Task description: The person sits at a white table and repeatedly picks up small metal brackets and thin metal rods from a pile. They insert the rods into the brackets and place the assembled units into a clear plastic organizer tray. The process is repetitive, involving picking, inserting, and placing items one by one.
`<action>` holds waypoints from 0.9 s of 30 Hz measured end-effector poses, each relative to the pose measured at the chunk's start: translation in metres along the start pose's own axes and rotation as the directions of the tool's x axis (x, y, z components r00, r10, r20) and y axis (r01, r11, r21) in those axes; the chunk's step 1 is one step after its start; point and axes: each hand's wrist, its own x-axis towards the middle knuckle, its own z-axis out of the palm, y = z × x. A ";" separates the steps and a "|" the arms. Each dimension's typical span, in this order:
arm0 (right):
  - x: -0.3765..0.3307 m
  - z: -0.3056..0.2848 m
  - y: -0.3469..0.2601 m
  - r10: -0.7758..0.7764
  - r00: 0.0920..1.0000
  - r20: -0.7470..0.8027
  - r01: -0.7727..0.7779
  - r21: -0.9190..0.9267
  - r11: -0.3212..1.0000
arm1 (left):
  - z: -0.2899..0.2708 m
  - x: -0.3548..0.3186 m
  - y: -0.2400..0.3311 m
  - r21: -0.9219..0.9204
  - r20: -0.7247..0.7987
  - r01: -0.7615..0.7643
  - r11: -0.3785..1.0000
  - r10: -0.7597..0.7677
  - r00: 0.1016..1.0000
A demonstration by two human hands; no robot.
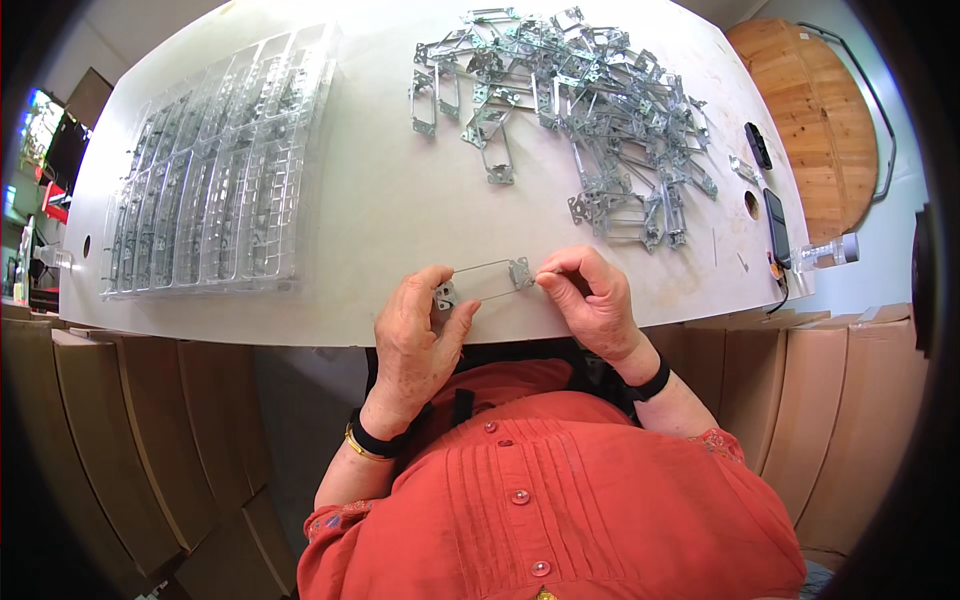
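Near the front edge of the white table, my left hand (pixel 410 335) grips one end of a metal bracket assembly (pixel 519 273), two small stamped plates joined by a pair of thin parallel rods. Thumb and fingers close round its left plate. My right hand (pixel 592 298) is at the other plate, thumb and forefinger pinched together at its outer edge. Whether a small part sits between those fingertips is hidden. Farther back lies a large tangled heap of similar metal bracket assemblies (pixel 610 110).
Clear plastic compartment trays (pixel 225 165) filled with metal parts stand on the left of the white table (pixel 375 200). Toward the right edge lie a black device (pixel 777 228), a smaller black object (pixel 758 146) and a clear bottle (pixel 830 252). Cardboard boxes (pixel 130 430) stand below on both sides.
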 end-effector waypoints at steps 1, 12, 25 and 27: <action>-0.001 0.001 0.001 0.003 1.000 -0.022 -0.003 0.008 1.000 | 0.000 0.000 0.000 0.002 0.002 0.000 1.000 0.000 1.000; 0.001 0.000 -0.001 0.061 0.996 0.061 -0.065 0.063 0.996 | -0.012 0.010 0.010 -0.108 0.119 0.189 0.976 -0.176 0.977; 0.002 -0.005 -0.006 0.017 0.987 0.161 -0.025 0.047 0.999 | 0.009 0.027 0.016 -0.236 0.067 0.281 0.930 -0.273 0.960; 0.002 -0.006 -0.006 0.007 0.984 0.178 -0.013 0.033 0.999 | 0.012 0.029 0.017 -0.255 0.047 0.287 0.923 -0.284 0.958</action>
